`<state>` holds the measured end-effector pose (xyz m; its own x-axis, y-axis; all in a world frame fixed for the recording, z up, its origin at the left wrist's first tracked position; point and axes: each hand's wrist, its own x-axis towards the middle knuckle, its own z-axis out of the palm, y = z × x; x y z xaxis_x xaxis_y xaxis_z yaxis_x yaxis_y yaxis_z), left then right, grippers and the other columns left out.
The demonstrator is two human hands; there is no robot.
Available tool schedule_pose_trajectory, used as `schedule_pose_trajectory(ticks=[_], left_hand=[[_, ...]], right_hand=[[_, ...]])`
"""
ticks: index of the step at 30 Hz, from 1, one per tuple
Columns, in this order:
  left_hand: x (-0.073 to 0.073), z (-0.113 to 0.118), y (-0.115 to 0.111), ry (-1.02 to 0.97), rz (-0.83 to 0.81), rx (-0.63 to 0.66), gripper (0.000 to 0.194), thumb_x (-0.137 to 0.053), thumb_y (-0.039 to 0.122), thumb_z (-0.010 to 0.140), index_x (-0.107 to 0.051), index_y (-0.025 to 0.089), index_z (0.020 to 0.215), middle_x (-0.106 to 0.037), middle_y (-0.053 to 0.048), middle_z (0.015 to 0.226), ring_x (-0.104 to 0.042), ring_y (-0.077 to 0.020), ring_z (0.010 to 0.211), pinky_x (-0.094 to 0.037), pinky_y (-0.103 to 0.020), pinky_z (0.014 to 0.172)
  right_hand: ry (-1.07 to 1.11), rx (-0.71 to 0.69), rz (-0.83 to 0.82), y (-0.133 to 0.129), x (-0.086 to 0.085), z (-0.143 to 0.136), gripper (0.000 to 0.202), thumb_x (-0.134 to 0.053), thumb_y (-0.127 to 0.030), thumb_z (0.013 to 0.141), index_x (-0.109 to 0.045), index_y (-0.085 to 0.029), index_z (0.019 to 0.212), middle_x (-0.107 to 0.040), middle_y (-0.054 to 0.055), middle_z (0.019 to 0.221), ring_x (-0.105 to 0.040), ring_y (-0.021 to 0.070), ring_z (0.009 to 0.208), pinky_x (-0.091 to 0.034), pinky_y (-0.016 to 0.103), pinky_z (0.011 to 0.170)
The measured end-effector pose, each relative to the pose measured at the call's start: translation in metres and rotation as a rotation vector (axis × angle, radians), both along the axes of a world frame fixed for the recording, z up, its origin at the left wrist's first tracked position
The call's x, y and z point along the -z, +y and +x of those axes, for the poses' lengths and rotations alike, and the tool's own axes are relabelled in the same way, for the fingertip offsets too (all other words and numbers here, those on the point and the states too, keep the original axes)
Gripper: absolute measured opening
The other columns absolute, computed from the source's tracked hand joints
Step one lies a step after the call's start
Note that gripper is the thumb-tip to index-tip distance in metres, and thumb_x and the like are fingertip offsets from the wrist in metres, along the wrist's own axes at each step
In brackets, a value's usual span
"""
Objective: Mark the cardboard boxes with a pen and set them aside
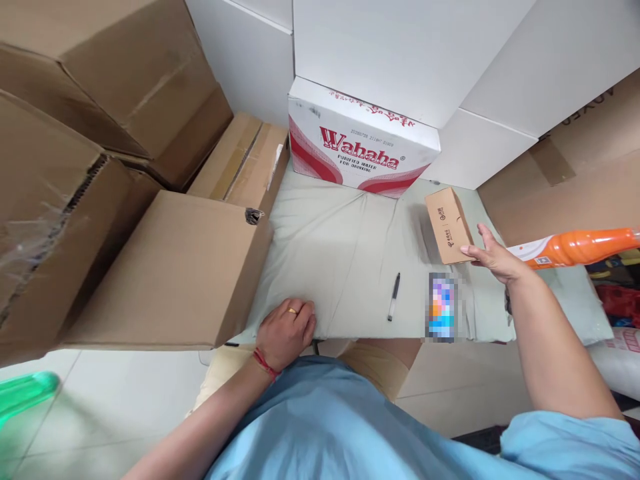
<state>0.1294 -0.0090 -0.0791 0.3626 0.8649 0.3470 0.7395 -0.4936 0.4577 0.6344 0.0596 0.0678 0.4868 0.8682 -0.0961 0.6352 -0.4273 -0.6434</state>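
At the right side of the cloth-covered table, a small brown cardboard box (449,227) stands tilted, with a shadow to its left. My right hand (495,257) grips its lower right corner, thumb on the printed face; some of the fingers are hidden. Curled on the table's front edge, my left hand (287,330) is closed with nothing visible in it. A pen (394,297) with a dark cap and clear barrel lies between the hands. Right of the pen is a pixelated rectangular thing (443,310). Beyond my right wrist lies an orange and white bottle (575,248).
A white and red Wahaha water carton (363,143) stands at the back of the table (325,247). Large brown cartons (170,267) pile up on the left, and another big carton (575,167) is at the right. A green plastic thing (30,393) shows at lower left.
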Motion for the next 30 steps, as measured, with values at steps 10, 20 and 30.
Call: schedule_pose_trajectory(ticks=[10,20,30], left_hand=[[-0.012,-0.025,-0.011,-0.362,-0.132,-0.206,0.025,-0.047,0.035,0.113,-0.060,0.020,0.127,-0.068,-0.013,0.123,-0.070,-0.0228,0.107,-0.061,-0.035,0.087],[-0.014,-0.030,-0.035,-0.507,-0.422,-0.214,0.052,-0.055,0.044,0.108,-0.056,0.022,0.155,-0.062,-0.018,0.157,-0.064,-0.0310,0.143,-0.059,-0.051,0.116],[-0.059,-0.010,-0.011,-0.499,-0.406,0.153,0.070,-0.063,0.031,0.104,-0.042,0.026,0.171,-0.050,-0.012,0.173,-0.049,-0.0306,0.160,-0.045,-0.053,0.131]], right_hand=[[0.014,-0.760,-0.125,-0.034,0.005,-0.167,0.147,-0.105,-0.056,0.054,-0.028,-0.031,0.177,-0.007,0.013,0.188,-0.009,0.0476,0.173,-0.014,0.075,0.135],[0.317,-0.044,0.321,-0.111,0.065,-0.220,0.086,-0.068,-0.068,0.097,-0.041,-0.028,0.168,-0.043,0.019,0.175,-0.045,0.0373,0.162,-0.039,0.069,0.129],[0.634,0.106,0.181,-0.136,0.080,-0.244,0.058,-0.076,-0.062,0.094,-0.073,-0.028,0.141,-0.075,0.010,0.146,-0.065,0.0357,0.143,-0.049,0.061,0.126]])
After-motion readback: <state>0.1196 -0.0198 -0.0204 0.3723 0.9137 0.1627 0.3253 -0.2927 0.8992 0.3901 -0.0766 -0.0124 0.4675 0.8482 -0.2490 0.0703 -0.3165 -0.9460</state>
